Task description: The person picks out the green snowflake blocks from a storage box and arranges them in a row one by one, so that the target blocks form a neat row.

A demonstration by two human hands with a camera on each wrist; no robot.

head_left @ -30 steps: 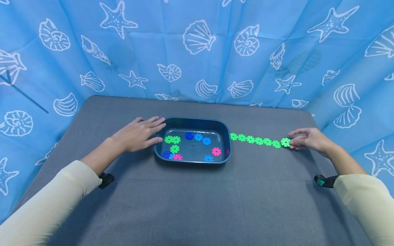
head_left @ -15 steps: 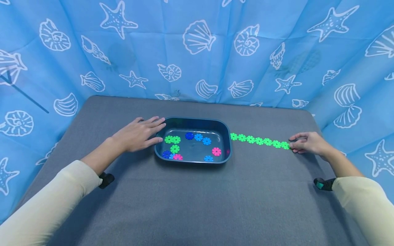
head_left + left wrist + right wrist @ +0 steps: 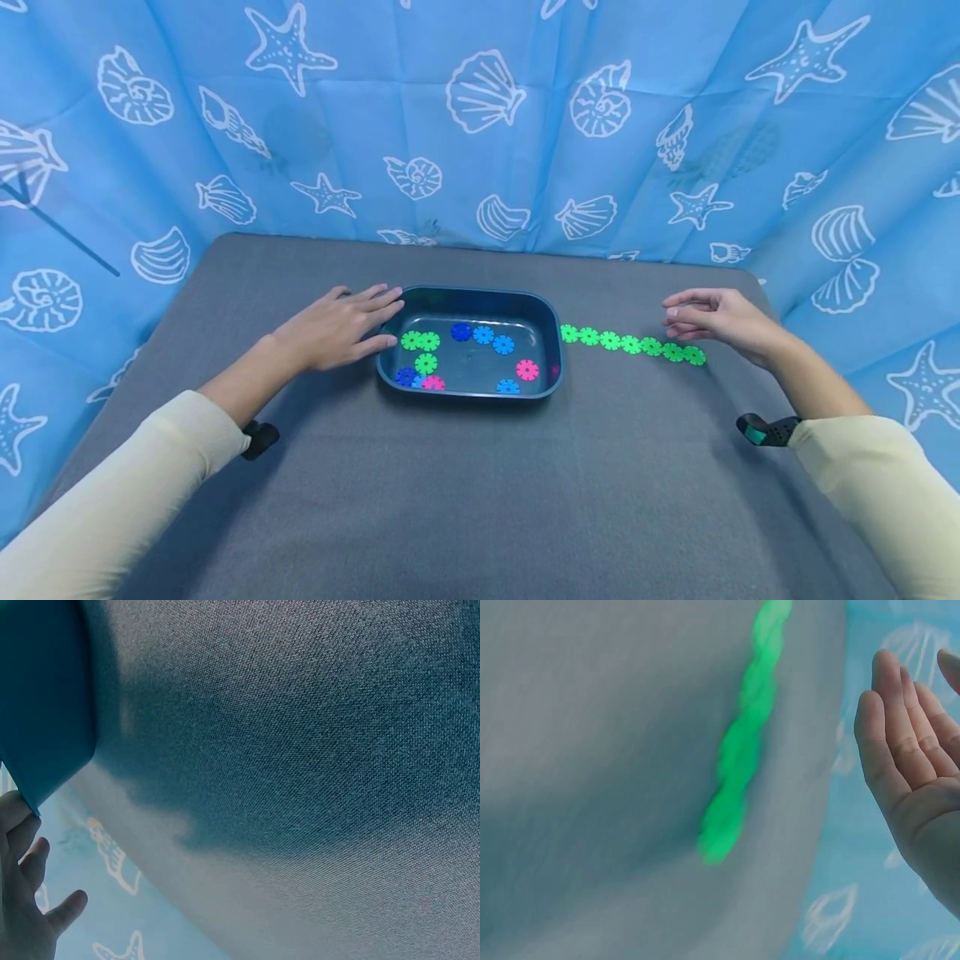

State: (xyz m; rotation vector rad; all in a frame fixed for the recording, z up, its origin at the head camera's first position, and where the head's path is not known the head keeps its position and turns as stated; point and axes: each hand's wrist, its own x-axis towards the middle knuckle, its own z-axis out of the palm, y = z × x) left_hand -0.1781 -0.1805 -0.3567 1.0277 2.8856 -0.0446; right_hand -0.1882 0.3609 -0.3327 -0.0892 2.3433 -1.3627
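Observation:
A dark blue tray sits mid-table and holds several green, blue and pink snowflake discs. A chain of green discs lies flat on the grey table to the tray's right; in the right wrist view this green chain is blurred. My left hand rests flat against the tray's left end, fingers straight; the left wrist view shows the tray's wall beside my left hand. My right hand hovers above the chain's right end, fingers relaxed, holding nothing.
The grey table is walled at the back and both sides by a blue curtain printed with shells and starfish. Wide bare cloth lies in front of the tray.
My right hand let go of the chain's end disc, which now lies flat, and lifted up and to the left. The left hand stayed still.

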